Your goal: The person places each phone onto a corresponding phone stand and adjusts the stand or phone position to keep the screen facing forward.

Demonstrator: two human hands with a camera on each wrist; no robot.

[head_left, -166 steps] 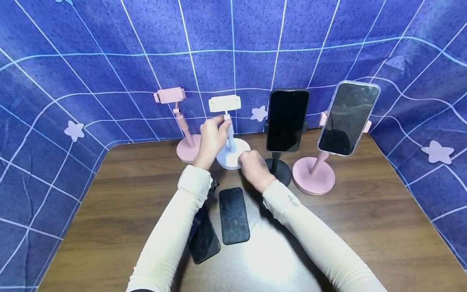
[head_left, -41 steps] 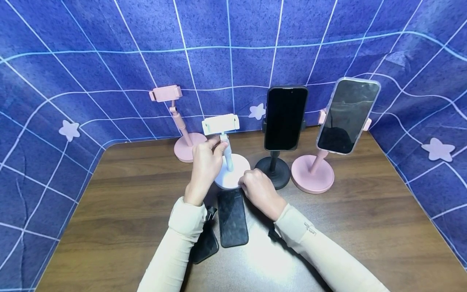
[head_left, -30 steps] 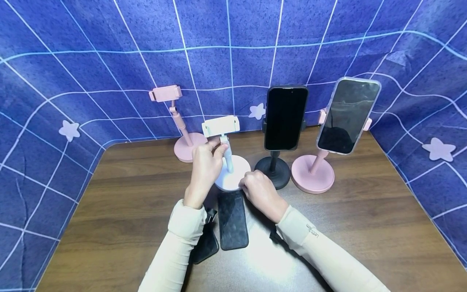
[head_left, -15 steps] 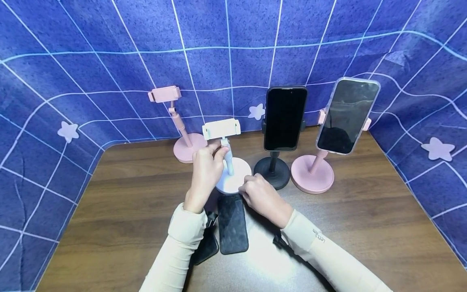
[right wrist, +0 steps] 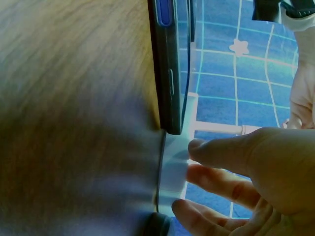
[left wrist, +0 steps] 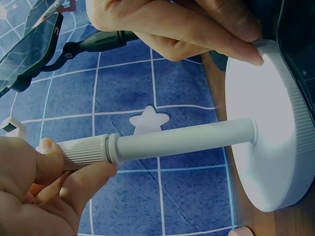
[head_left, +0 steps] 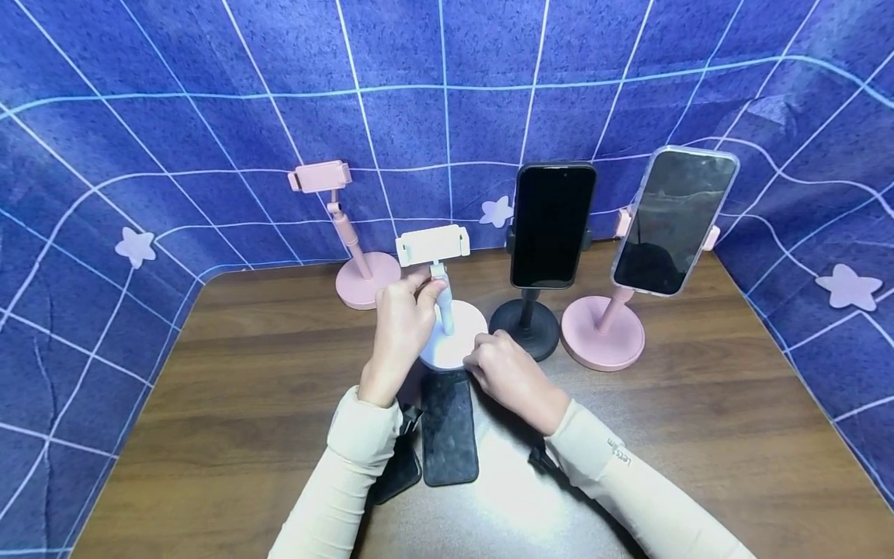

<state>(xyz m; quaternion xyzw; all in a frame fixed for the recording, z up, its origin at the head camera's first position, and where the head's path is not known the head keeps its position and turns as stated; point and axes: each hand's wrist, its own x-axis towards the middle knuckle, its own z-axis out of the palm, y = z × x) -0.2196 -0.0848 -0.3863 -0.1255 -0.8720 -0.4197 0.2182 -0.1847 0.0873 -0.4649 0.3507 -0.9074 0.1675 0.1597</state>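
The white phone stand (head_left: 433,245) stands upright, its clamp holding no phone. My left hand (head_left: 403,318) pinches the upper pole just below the clamp; the left wrist view shows thumb and fingers on a ribbed collar (left wrist: 86,152). At the front right rim of the round white base (left wrist: 261,162), my right hand (head_left: 513,376) grips with thumb and curled fingers. A black phone (head_left: 449,435) lies flat right in front of the base. Another dark phone (head_left: 400,473) lies partly hidden beneath the left sleeve.
An unloaded pink phone stand (head_left: 366,279) is at the back left. To the right, a black stand (head_left: 528,330) holds a black phone (head_left: 554,225), and a pink stand (head_left: 603,334) holds a phone in a clear case (head_left: 674,221). A blue grid cloth (head_left: 447,132) backs the table.
Over the past few seconds the white stand has come forward, towards the black phone, with both hands on it. In the last half second it has hardly moved.
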